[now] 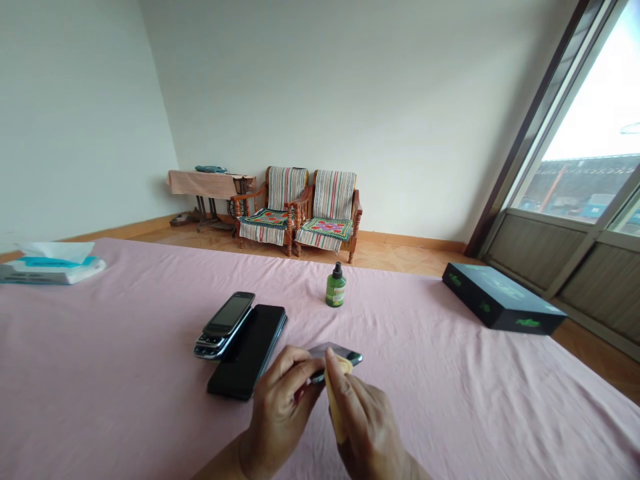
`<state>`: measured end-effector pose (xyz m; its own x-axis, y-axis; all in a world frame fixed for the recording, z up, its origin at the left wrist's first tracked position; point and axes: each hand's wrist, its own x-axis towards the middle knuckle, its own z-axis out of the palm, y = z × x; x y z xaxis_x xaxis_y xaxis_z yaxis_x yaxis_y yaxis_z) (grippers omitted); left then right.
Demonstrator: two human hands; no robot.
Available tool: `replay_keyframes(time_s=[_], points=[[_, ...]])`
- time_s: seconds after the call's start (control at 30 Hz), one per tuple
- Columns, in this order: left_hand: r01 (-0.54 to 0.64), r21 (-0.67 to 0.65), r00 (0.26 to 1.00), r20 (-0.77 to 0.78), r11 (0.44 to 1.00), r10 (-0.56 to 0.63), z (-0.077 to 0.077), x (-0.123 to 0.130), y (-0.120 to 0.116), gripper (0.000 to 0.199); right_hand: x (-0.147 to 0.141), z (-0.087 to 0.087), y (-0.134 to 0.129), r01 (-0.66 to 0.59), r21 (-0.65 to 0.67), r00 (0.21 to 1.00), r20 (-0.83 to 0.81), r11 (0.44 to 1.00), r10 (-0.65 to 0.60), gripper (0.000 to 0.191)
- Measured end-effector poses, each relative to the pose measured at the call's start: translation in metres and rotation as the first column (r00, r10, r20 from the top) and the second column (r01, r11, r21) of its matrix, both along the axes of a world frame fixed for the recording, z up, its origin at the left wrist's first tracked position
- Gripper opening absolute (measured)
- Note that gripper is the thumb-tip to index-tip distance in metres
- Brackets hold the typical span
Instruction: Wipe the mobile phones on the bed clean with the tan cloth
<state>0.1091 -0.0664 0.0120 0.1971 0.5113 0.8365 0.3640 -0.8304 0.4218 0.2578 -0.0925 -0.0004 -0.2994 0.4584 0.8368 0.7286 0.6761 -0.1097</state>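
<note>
A dark, flat, phone-like device (345, 351) is held above the pink cloth, near the front centre. My left hand (283, 407) grips its left end between thumb and fingers. My right hand (367, 420) is closed around a yellow cloth (336, 407) and presses it against the device's near edge. To the left lies a large black phone (247, 353). Leaning over its left side are stacked smaller phones, with a grey slider phone (231, 313) on top. Beyond my hands stands a green spray bottle (335, 288) with a black top.
The pink-covered surface (125, 373) spreads all around. A tissue pack (55, 267) lies at the far left, a black box (503, 300) at the right. Behind are two wooden chairs (327, 207), a cloth-covered sewing table (203, 185) and a window (580, 180).
</note>
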Motion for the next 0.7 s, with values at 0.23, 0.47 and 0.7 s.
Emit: replay_keyframes(time_s=[0.23,0.47,0.7], points=[[-0.017,-0.025,1.000,0.009,1.000,0.018,-0.002,-0.003,0.003,0.019,0.010,0.005,0.000,-0.004,0.010,0.996,0.086,1.000,0.003,0.060],[0.007,-0.019,1.000,-0.009,1.000,-0.007,0.001,-0.003,0.001,0.020,0.002,0.006,-0.001,-0.046,-0.017,0.996,0.072,0.999,0.047,0.059],[-0.028,-0.016,1.000,-0.008,0.999,0.028,0.000,-0.003,0.003,0.016,0.012,0.007,0.004,0.044,0.027,0.996,0.074,0.999,-0.046,0.061]])
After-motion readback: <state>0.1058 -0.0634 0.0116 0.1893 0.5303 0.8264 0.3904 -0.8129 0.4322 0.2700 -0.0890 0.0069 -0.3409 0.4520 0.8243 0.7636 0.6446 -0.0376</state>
